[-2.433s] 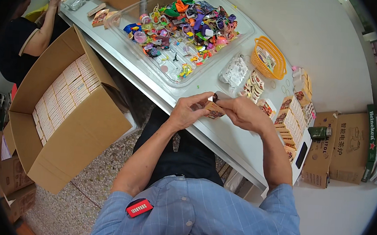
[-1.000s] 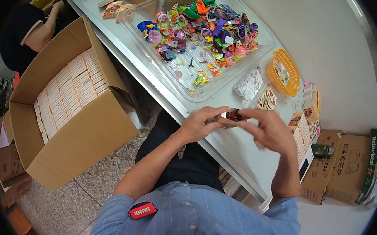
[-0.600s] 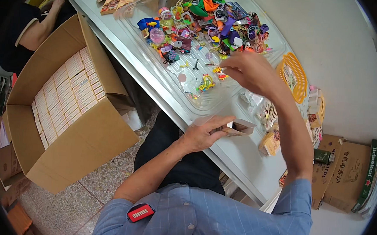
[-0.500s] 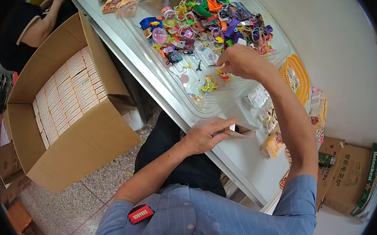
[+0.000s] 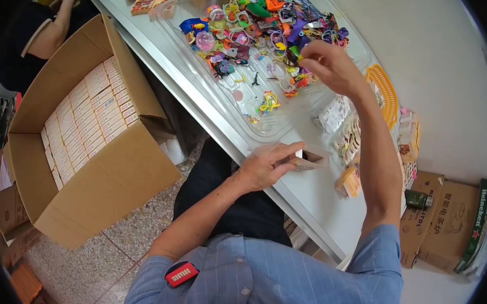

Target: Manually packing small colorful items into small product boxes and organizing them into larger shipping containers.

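My left hand (image 5: 260, 169) grips a small open paperboard box (image 5: 314, 158) at the table's near edge, its open end turned to the right. Over the right side of a clear plastic tub (image 5: 240, 118) is my right hand (image 5: 334, 71), fingers curled together; whatever they hold, if anything, is hidden. Below it lies a heap of small colourful toys and trinkets (image 5: 243, 37) with balloon-like pieces and looped cords. A yellow looped cord trinket (image 5: 269, 102) lies apart from the heap, near a small black figure (image 5: 256, 78).
A large cardboard carton (image 5: 91, 184) packed with small boxes (image 5: 88, 113) stands at left. Right of the tub are clear packets (image 5: 333, 114), a yellow basket (image 5: 384, 91) and a small box (image 5: 349, 181). Another person's arm (image 5: 54, 31) shows at upper left.
My right hand has moved up and to the right, away from the tub's middle. Some red and yellow trinkets near it have shifted. My left hand keeps its grip on the box.
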